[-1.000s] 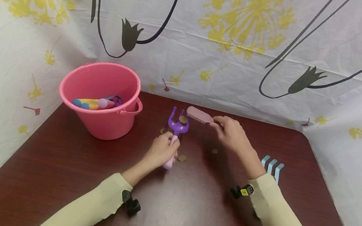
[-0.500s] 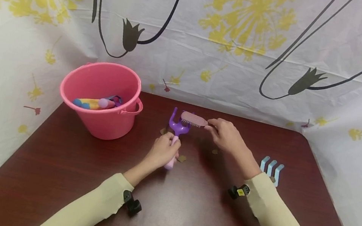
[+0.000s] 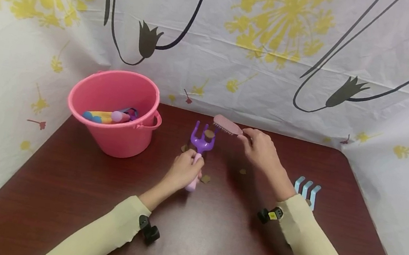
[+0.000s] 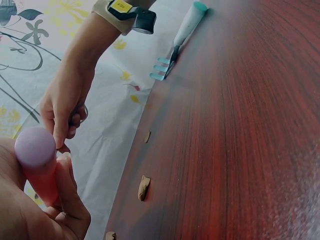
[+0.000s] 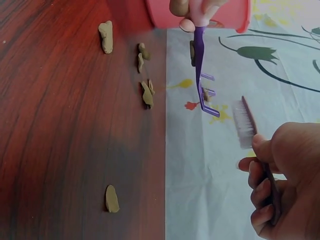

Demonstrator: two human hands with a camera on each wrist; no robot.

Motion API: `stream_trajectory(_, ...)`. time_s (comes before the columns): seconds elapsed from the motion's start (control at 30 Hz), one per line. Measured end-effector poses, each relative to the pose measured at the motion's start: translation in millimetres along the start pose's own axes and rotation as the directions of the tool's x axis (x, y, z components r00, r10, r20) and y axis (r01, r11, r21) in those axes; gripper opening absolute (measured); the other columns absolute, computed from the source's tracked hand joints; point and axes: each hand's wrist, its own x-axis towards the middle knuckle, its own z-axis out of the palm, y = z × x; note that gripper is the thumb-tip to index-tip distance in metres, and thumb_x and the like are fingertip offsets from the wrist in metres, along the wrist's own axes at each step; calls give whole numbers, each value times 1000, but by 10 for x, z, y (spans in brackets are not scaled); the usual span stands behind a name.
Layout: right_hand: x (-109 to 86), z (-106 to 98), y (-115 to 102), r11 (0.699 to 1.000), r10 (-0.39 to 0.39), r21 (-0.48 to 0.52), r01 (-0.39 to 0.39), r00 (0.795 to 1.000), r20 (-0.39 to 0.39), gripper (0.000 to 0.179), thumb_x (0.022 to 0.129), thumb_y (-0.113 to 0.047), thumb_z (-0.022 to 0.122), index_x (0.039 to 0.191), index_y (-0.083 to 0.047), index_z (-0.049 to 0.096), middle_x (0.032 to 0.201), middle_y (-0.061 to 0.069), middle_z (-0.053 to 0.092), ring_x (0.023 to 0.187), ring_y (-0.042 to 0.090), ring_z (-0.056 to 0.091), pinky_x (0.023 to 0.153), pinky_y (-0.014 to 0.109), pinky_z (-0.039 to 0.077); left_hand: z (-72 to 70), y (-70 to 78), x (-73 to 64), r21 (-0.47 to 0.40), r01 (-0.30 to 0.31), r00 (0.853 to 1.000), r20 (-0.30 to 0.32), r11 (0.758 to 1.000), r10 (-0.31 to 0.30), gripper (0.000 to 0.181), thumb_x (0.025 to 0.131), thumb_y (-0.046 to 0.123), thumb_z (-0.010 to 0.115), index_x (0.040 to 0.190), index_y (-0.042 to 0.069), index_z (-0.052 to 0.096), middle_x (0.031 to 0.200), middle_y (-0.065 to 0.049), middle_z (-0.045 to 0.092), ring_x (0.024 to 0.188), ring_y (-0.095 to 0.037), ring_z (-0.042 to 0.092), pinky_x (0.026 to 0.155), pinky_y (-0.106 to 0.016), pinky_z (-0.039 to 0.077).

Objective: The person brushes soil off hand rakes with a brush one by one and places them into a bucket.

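So, left hand (image 3: 184, 169): fingers curled round pink handle (image 3: 191, 184) of purple fork (image 3: 201, 144), raised off table (image 3: 197, 238); right hand (image 3: 262, 152): fingers curled round brush (image 3: 228, 125), bristles (image 5: 243, 125) near fork, apart. Fork probably light, stiff; best held by handle. Brown lump (image 3: 209, 134) at its tines likely soft, easily dislodged.

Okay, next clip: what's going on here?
A person's left grip holds a pink-handled purple toy fork, a brown piece at its tines. The right grip holds a pink brush beside the fork, apart from it. More brown pieces lie on the table, with a pink bucket left and a blue rake right.
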Motion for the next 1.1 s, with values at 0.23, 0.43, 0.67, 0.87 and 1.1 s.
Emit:
stream_trajectory(0.23, -19, 1, 0, 998, -31, 47, 31, 1000, -1, 22, 100, -14, 66, 113, 4, 70, 98, 18, 70, 85, 32, 64, 77, 50, 50, -1, 2, -1, 10, -1, 1000, -1, 1000, 1, 20, 98, 21, 52, 99, 2, 58, 63, -2, 64, 51, -18, 66, 52, -33, 54)
stream_trajectory(0.43, -44, 103, -113, 992, -119, 48, 115, 988, 100, 23, 100, -17, 67, 111, 2, 72, 95, 13, 69, 79, 25, 62, 71, 44, 51, 6, 3, 10, 16, -8, 1000, -10, 1000, 8, 19, 97, 21, 53, 99, 2, 58, 63, -2, 64, 50, -18, 65, 52, -33, 54)
stream_trajectory(0.67, -18, 99, -89, 994, -90, -52, 95, 992, 89, 21, 99, -19, 68, 110, -1, 73, 91, 11, 67, 80, 29, 64, 70, 49, 52, 9, 1, 16, 21, -7, 1000, -10, 1000, 7, 21, 97, 21, 53, 102, 2, 59, 63, -2, 64, 50, -17, 65, 53, -33, 54)
stream_trajectory(0.87, 3, 29, 23, 998, -22, -52, 23, 999, 33, 22, 101, -21, 65, 111, -2, 72, 94, 14, 68, 85, 33, 65, 71, 53, 51, 13, 3, 14, 46, -5, 1000, -10, 999, 6, 21, 97, 23, 53, 101, 3, 59, 63, -1, 64, 51, -16, 65, 54, -32, 53)
stream_trajectory(1.1, -12, -35, 67, 999, 34, -1, -34, 999, 3, 25, 101, -18, 65, 117, 1, 70, 100, 18, 70, 88, 34, 65, 76, 53, 49, -2, -2, 26, 45, 6, 1000, -12, 999, -5, 19, 97, 22, 53, 98, 4, 58, 63, -1, 64, 51, -17, 66, 54, -33, 53)
